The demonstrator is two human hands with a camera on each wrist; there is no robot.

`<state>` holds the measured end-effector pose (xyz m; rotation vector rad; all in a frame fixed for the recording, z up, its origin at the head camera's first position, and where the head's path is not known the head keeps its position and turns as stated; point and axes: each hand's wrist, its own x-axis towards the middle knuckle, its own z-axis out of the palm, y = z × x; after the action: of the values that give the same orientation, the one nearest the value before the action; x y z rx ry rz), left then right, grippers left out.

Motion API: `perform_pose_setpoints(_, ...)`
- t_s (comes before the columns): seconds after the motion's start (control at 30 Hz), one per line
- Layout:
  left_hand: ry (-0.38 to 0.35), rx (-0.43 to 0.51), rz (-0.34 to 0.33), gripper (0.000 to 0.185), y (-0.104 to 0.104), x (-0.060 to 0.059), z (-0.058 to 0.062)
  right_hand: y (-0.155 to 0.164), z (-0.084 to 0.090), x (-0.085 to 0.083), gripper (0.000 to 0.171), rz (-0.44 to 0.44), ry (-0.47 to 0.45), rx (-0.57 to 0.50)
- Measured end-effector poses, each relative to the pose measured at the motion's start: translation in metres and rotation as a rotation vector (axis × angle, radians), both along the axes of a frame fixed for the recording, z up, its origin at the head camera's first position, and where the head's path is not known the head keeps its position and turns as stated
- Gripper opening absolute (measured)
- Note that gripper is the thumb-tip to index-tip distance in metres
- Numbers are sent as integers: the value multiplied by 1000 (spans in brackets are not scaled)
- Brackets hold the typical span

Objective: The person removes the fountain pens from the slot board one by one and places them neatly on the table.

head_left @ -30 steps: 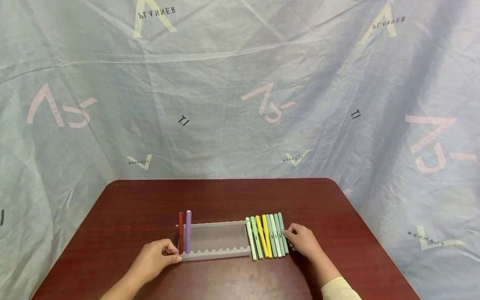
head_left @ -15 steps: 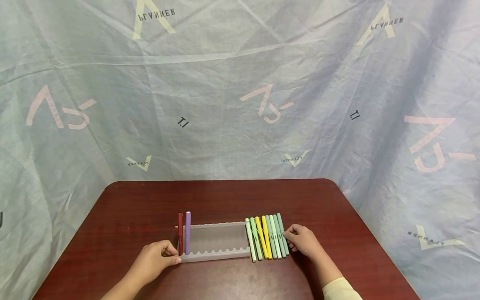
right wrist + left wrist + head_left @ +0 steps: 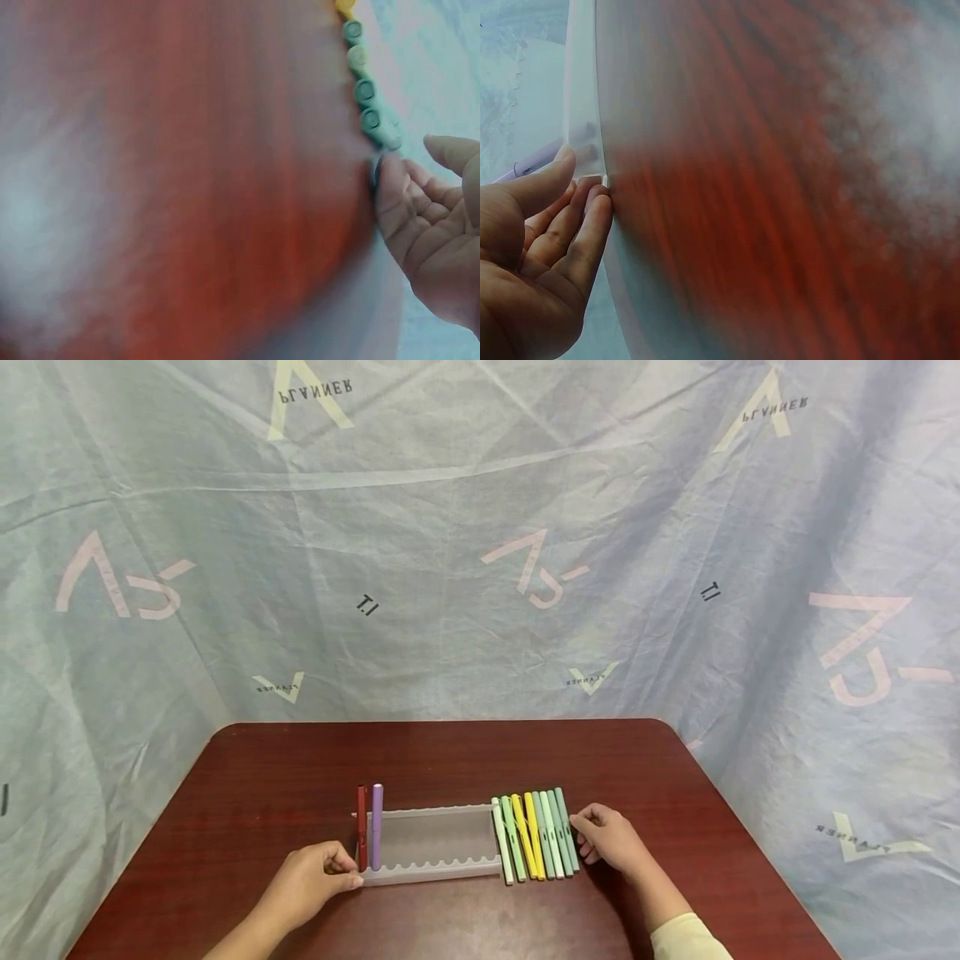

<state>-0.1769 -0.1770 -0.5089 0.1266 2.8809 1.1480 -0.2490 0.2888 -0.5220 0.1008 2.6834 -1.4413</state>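
A translucent pen rack (image 3: 442, 837) with notched edges lies on the table. A red pen (image 3: 362, 828) and a purple pen (image 3: 377, 825) rest side by side in notches at its left end. My left hand (image 3: 309, 878) pinches the rack's near left corner; in the left wrist view the thumb lies over the clear edge (image 3: 582, 90), fingers opposite. Right of the rack several pens (image 3: 549, 835) lie in a row, pale green, green, yellow and teal. My right hand (image 3: 609, 839) is beside the outermost teal pen, fingers loosely bent, thumb apart from them in the right wrist view, holding nothing.
The dark red tabletop (image 3: 450, 760) has rounded far corners. Grey printed cloth (image 3: 442, 568) hangs behind the table and along both sides. The row of pens sits right against the rack's right end.
My right hand has shifted slightly to the right, away from the outermost teal pen. My left hand stays at the rack's corner, and the rack and pens keep their places.
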Motion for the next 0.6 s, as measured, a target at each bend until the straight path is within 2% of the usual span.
perform_pose_setpoints(0.13, -5, 2, 5, 18, 1, 0, 0, -5, 13, -4, 23, 23, 53, 31)
perform_pose_setpoints(0.2, -7, -1, 4, 19, 1, 0, -1, -12, 23, -3, 26, 64, 68, 18)
perform_pose_setpoints(0.33, -4, -7, 3, 18, 1, 0, -1, -34, 42, 1, 33, 206, 71, -68)
perform_pose_setpoints(0.4, 0, -9, 1, 18, 1, 0, -1, -48, 48, 3, 31, 284, 80, -94)
perform_pose_setpoints(0.6, 9, -7, -5, 18, 0, 0, 0, -89, 51, 8, 28, 485, 110, -65)
